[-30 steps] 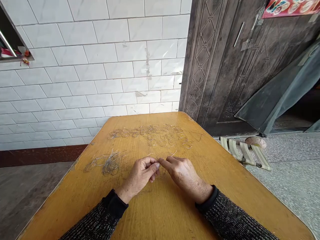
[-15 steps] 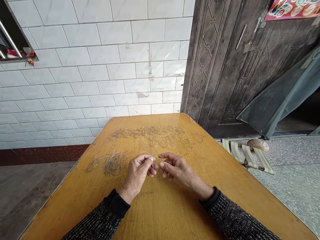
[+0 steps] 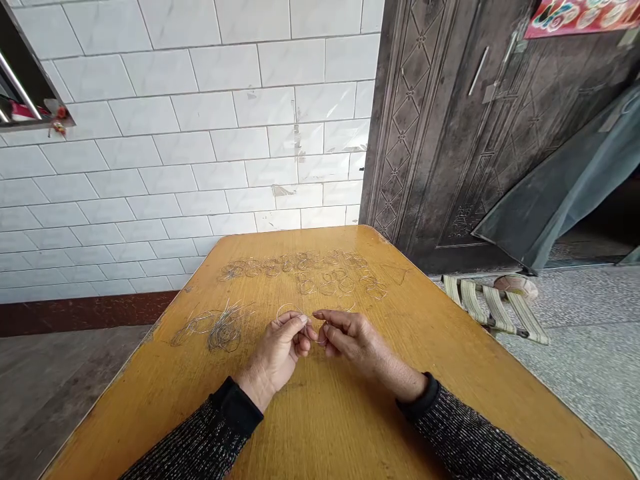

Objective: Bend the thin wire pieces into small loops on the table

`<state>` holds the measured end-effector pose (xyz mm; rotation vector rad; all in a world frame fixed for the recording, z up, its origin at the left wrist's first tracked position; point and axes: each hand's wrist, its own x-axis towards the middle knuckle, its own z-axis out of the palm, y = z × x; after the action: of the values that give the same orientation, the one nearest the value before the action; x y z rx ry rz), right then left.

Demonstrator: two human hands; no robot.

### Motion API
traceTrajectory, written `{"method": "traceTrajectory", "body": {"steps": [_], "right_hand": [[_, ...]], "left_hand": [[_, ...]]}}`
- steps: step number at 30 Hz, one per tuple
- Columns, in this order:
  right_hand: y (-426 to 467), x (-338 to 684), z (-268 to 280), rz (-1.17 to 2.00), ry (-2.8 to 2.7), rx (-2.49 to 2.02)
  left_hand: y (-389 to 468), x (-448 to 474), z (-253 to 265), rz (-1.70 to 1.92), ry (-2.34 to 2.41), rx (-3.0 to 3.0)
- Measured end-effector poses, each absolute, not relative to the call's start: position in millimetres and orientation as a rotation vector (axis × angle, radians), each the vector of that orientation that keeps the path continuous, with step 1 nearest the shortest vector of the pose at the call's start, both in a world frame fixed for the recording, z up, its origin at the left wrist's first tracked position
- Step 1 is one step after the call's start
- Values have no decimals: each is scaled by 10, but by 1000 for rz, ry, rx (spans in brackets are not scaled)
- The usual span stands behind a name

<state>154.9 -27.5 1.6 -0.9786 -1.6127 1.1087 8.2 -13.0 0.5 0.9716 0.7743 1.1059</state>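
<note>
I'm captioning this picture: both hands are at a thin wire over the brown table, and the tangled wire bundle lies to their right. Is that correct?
Not quite: the head view shows the tangled wire bundle lying left of the left hand and right hand. Both are indeed at a thin wire over the brown table.

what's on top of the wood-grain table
A tangled wire bundle lies on the left, and two rows of wire loops lie farther back. Whatever the left hand, right hand and dark speckled sleeves cover cannot be seen.
</note>
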Motion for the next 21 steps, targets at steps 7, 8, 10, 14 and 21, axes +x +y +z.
{"method": "traceTrajectory", "body": {"steps": [7,8,10,14,21], "right_hand": [[-201,1612,-1,943,-1533,-1110],[-192,1639,-1,874,-1567,-1142],[-182,1693,5,748,-1652,-1197],[-194,1752,16,477,-1879,-1228],[-224,1740,18,234,-2123,-1138]], "left_hand": [[-124,-34,102,871,813,1106],[-117,-61,123,839,817,1129],[-90,-117,157,827,811,1156],[-25,-196,177,906,853,1225],[-83,-115,184,797,1055,1622]]}}
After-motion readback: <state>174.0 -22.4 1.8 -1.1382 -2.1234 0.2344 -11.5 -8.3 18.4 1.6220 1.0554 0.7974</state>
